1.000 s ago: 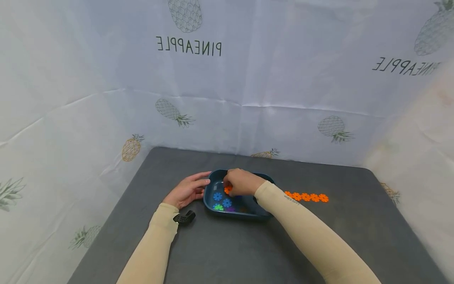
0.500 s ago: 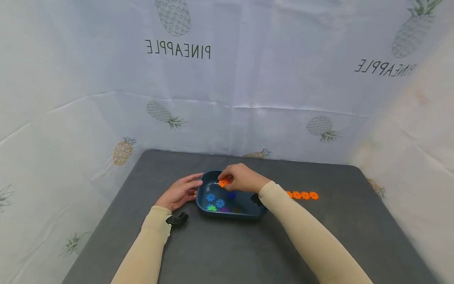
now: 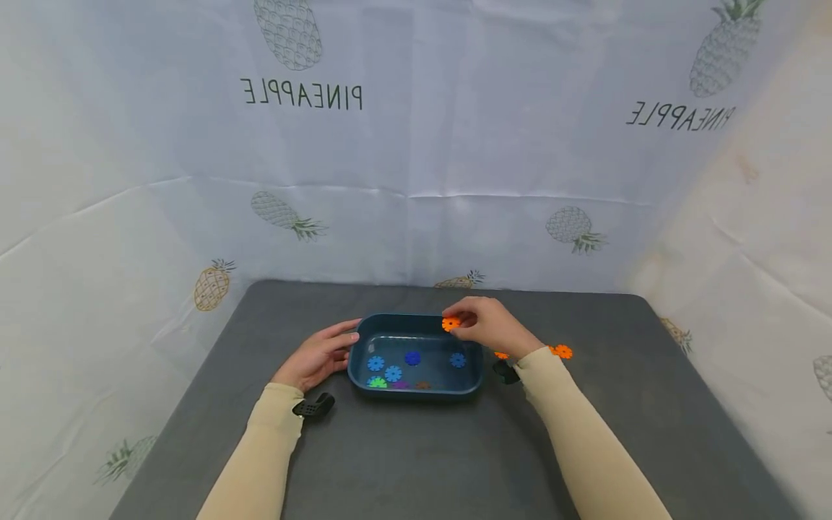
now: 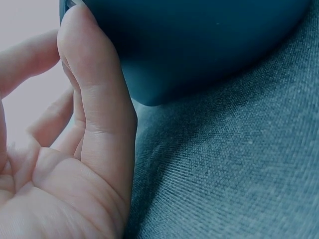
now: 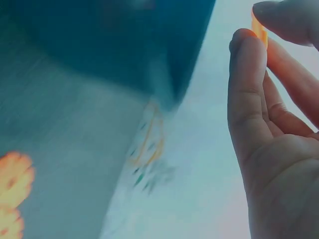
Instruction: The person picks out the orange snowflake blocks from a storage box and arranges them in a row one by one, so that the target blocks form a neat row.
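My right hand [image 3: 490, 325] pinches an orange flower-shaped plastic disc [image 3: 451, 324] between thumb and fingertips, above the far right part of a dark blue tray [image 3: 416, 393]. The right wrist view shows that orange disc [image 5: 259, 32] edge-on. My left hand [image 3: 316, 359] touches the tray's left end with its fingers extended. In the left wrist view, the left thumb [image 4: 102, 99] lies against the tray wall [image 4: 199, 45]. Inside the tray are several blue discs [image 3: 393, 373], a green disc [image 3: 378, 383], a purple disc [image 3: 400, 386] and a brown disc [image 3: 423, 385].
Right of the tray, orange discs [image 3: 562, 352] lie on the grey table [image 3: 403, 455], partly hidden by my right forearm. A curtain with pineapple prints [image 3: 390, 238] hangs behind the table. A black band [image 3: 314, 406] is on my left wrist.
My right hand has lifted the orange disc out of the tray's interior and carried it rightward, uncovering another blue disc. My left hand stays at the tray's left end. The head view has shifted slightly.
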The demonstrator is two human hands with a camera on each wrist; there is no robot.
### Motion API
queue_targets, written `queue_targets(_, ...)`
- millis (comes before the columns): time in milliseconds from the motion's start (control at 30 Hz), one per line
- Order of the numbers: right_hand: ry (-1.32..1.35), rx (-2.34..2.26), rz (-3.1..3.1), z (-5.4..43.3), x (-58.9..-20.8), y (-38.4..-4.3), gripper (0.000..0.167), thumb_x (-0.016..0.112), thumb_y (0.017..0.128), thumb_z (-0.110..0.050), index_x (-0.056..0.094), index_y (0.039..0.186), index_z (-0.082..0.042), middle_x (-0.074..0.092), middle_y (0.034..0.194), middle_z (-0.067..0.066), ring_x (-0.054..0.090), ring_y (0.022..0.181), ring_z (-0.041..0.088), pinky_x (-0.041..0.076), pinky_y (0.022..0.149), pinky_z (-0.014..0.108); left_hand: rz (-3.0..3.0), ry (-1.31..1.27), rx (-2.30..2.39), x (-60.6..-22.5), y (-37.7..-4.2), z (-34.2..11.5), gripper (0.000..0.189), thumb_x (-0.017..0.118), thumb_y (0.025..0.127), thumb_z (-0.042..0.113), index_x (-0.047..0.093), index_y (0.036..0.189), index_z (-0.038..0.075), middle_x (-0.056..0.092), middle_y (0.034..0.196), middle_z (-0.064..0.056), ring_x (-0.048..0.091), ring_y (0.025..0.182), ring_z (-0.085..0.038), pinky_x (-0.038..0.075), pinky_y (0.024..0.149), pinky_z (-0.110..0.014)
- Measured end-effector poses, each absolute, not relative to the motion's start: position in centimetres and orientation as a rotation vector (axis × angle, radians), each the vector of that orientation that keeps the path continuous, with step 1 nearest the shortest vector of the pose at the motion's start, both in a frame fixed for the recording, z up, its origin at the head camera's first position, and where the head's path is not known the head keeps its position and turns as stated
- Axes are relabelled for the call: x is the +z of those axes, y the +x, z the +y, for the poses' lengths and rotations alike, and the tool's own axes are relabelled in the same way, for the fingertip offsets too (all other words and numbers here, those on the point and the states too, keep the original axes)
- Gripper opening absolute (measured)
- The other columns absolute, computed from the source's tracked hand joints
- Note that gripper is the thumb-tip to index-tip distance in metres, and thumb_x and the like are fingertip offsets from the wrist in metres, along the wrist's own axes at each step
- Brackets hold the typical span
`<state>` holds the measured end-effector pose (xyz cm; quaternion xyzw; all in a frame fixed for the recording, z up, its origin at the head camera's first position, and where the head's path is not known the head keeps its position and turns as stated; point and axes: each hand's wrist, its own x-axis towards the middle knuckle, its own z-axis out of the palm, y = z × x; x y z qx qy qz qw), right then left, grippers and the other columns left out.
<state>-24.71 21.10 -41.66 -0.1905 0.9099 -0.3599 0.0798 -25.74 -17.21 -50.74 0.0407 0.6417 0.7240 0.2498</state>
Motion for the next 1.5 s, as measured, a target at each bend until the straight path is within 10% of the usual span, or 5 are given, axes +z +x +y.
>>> queue_targets(767,-0.044,-1.118,2.982,38.2,-47.1,-20.8,0.041,0.075,0.104,-0.021,0.070,0.143,-0.011,0.069,0.133,0.017,0.068,0.117,0.037,0.061,0.092,0.053,1.779,0.113,1.939,-50.7,-25.9,-16.9,0.069,0.066,0.110,0.033,0.035,0.170,0.017,0.068,0.129,0.000,0.068,0.098,-0.016,0.062,0.091,-0.032)
queue_targets(1500,0.124,-0.957,2.967,42.8,-48.6,-19.7,0.044,0.075,0.104,-0.024,0.069,0.142,-0.004,0.062,0.142,0.030,0.062,0.123,0.047,0.053,0.102,0.067,1.809,0.082,1.904,-50.9,-25.9,-16.9,0.070,0.064,0.111,0.036,0.033,0.171,0.022,0.063,0.137,0.001,0.065,0.100,-0.015,0.061,0.089,-0.031)
